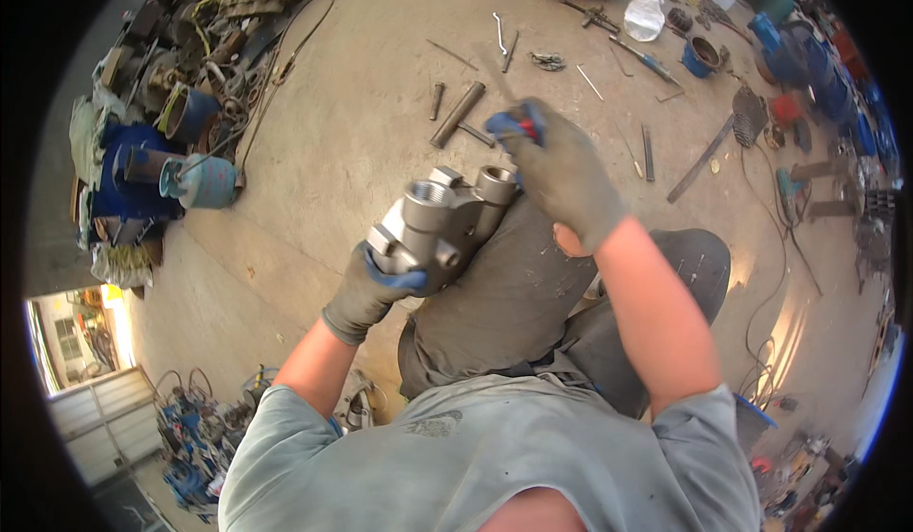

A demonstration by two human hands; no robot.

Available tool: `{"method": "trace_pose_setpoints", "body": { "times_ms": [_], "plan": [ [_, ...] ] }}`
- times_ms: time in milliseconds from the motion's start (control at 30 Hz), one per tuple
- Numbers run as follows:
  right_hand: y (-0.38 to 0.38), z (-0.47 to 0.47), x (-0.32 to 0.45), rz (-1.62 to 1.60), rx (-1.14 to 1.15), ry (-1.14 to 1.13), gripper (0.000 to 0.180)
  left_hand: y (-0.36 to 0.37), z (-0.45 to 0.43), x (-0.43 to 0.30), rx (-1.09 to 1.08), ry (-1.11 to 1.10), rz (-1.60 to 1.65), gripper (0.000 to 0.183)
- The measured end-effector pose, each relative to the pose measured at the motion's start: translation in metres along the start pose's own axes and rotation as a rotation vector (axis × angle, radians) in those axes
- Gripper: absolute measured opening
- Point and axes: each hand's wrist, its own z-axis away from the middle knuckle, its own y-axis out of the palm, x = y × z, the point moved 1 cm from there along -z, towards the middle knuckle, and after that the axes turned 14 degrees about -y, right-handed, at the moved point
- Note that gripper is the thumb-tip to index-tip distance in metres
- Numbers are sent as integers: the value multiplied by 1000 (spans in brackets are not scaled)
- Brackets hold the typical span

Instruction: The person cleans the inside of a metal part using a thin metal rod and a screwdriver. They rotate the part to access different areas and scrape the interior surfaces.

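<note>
My left hand (374, 286), in a grey glove with blue fingertips, is closed around the near end of a metal casting (467, 222) with threaded ports. The casting rests against my thigh, its large threaded opening facing up. Beyond the casting's far end, my right hand (546, 154), gloved the same way, grips a tool with a red part on its handle (528, 128). A thin, blurred shaft (497, 75) points away from that hand; the tool's exact kind cannot be told.
On the concrete floor ahead lie a T-handled steel bar or hammer (458, 114), a bolt (437, 101), a white-handled wrench-like tool (499, 33) and a flat bar (702, 157). A gas cylinder (207, 181) and machine parts stand at left. A power tool (788, 188) with a cable lies at right.
</note>
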Motion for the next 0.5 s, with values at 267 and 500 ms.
{"method": "trace_pose_setpoints", "body": {
  "times_ms": [267,500],
  "plan": [
    [-4,-12,23,33,364,-7,55,-50,-19,-23,297,-149,447,93],
    [1,94,66,-292,-229,227,36,-54,-17,-98,300,-81,-33,91]
  ]
}}
